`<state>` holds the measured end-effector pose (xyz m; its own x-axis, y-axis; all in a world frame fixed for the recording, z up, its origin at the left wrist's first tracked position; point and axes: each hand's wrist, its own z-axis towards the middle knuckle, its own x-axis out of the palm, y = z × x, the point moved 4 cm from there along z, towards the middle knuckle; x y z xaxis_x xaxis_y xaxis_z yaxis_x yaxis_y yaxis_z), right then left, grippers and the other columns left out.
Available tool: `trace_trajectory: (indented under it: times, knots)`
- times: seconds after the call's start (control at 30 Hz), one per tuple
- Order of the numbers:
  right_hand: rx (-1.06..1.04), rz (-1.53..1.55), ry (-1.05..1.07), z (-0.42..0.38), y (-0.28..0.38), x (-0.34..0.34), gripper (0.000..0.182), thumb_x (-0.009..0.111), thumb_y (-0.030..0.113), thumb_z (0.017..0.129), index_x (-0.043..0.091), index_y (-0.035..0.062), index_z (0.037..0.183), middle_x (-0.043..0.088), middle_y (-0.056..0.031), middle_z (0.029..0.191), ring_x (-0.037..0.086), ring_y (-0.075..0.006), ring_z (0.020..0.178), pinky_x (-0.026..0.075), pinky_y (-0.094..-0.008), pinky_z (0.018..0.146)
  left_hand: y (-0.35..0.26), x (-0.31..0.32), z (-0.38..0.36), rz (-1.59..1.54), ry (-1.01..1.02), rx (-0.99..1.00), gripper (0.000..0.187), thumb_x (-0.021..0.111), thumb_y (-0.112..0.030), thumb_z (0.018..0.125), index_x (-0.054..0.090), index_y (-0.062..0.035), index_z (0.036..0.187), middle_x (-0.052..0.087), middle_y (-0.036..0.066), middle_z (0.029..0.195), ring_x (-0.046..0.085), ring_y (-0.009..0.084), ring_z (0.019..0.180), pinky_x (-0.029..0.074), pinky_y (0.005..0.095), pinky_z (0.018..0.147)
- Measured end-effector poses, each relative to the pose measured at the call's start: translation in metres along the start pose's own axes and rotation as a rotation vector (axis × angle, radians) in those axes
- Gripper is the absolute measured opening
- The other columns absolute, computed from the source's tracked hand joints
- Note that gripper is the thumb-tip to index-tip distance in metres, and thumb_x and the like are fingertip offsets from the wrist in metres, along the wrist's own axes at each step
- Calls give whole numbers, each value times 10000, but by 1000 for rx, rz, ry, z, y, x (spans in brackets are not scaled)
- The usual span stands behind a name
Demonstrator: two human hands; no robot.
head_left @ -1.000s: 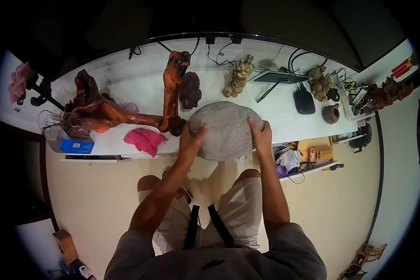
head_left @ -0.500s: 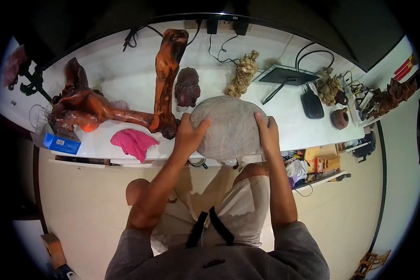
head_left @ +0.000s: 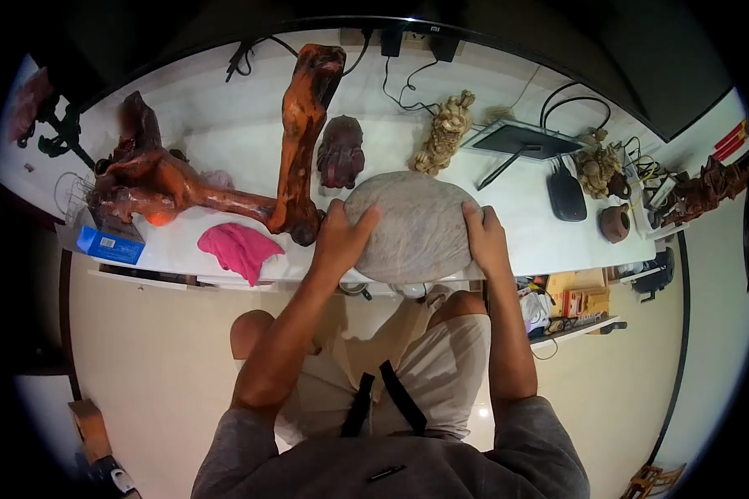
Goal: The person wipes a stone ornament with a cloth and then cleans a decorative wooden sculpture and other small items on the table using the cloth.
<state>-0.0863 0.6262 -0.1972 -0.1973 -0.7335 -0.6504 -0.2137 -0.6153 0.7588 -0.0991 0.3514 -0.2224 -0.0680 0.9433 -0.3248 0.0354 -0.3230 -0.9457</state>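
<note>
A large, smooth, oval grey stone (head_left: 414, 229) with faint streaks is between my two hands at the front edge of the white cabinet top. My left hand (head_left: 345, 239) grips its left side, the thumb lying on the upper face. On the right side, my right hand (head_left: 487, 237) clasps the rim with its thumb on top too. The fingers under the stone are hidden. Just behind it sit a dark red carved figure (head_left: 341, 154) and a pale carved figure (head_left: 445, 133). A pink cloth (head_left: 240, 251) lies to the left of my left hand.
A glossy twisted wood piece (head_left: 300, 133) stands at the left, near a blue box (head_left: 110, 246). To the right are a black router (head_left: 567, 193), a tablet-like panel (head_left: 524, 139) and a small brown pot (head_left: 615, 223). An open drawer (head_left: 570, 335) juts out below, full of items.
The whole view has shifted slightly. Both hands keep their hold on the stone, whose streaks look clearer now and whose top face seems slightly turned.
</note>
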Motion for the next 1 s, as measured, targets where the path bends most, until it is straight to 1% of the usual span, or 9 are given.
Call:
trace_trajectory:
  times: [0.17, 0.37, 0.53, 0.67, 0.73, 0.87, 0.9, 0.97, 1.0]
  knots:
    - [53, -133, 164, 2, 2, -7, 736, 434, 623, 966, 582, -96, 1018, 648, -393, 955, 635, -531, 985, 501, -511, 852, -17, -3, -4, -71, 31, -61, 640, 690, -441, 876, 543, 113, 1163, 672, 277, 1081, 667, 356, 1032, 496, 396, 909]
    - [42, -334, 222, -3, 10, -15, 811, 311, 693, 969, 556, -70, 1098, 638, -403, 988, 617, -522, 1055, 461, -519, 921, -5, 1, 2, -79, -6, 26, 619, 681, -450, 893, 558, 97, 1156, 679, 243, 1071, 665, 319, 1021, 490, 379, 905]
    - [-18, -276, 196, 0, -2, -12, 763, 353, 677, 965, 539, -45, 1128, 663, -365, 968, 647, -493, 1003, 488, -523, 884, -20, -2, -9, -136, 7, -65, 579, 656, -420, 923, 562, 82, 1196, 671, 242, 1100, 654, 323, 1048, 488, 379, 916]
    - [-20, -347, 228, -6, 10, -24, 727, 386, 657, 966, 546, -24, 1162, 669, -340, 1012, 648, -479, 1016, 495, -513, 878, -19, -5, -22, -28, -91, 109, 530, 629, -357, 945, 547, 65, 1256, 646, 241, 1157, 639, 343, 1045, 497, 384, 907]
    - [-113, -361, 68, -9, 15, -29, 621, 474, 583, 963, 565, -7, 1135, 680, -292, 1005, 658, -459, 972, 506, -491, 845, -23, -10, -32, 231, -209, 250, 495, 610, -316, 957, 540, 51, 1282, 637, 229, 1171, 634, 351, 1030, 504, 383, 895]
    - [-245, -119, -170, -31, 50, -29, 373, 643, 366, 931, 600, 20, 1063, 673, -197, 942, 650, -404, 849, 510, -443, 758, -59, -33, -79, 197, -247, 296, 328, 624, -113, 920, 588, 5, 1224, 635, 190, 1147, 644, 316, 1000, 523, 372, 841]
    - [-447, 33, -258, -42, 58, -15, 258, 682, 239, 899, 610, 33, 1036, 632, -165, 885, 612, -360, 772, 492, -423, 709, -62, -42, -90, 239, -298, 380, 312, 630, -48, 902, 601, -13, 1210, 639, 173, 1126, 647, 287, 1000, 533, 352, 805]
    - [-567, 128, -102, -79, 97, 12, 189, 681, 168, 860, 633, 28, 977, 604, -159, 915, 599, -332, 775, 495, -422, 713, -65, -63, -104, 336, -425, 539, 291, 622, 88, 830, 647, -21, 1099, 652, 145, 1086, 657, 258, 975, 540, 329, 768]
    - [-696, 122, -59, -103, 113, 35, 170, 689, 142, 839, 637, 29, 954, 607, -151, 925, 597, -333, 782, 498, -429, 715, -61, -76, -106, 322, -436, 512, 288, 621, 69, 822, 647, -23, 1094, 653, 151, 1088, 647, 289, 980, 525, 356, 802]
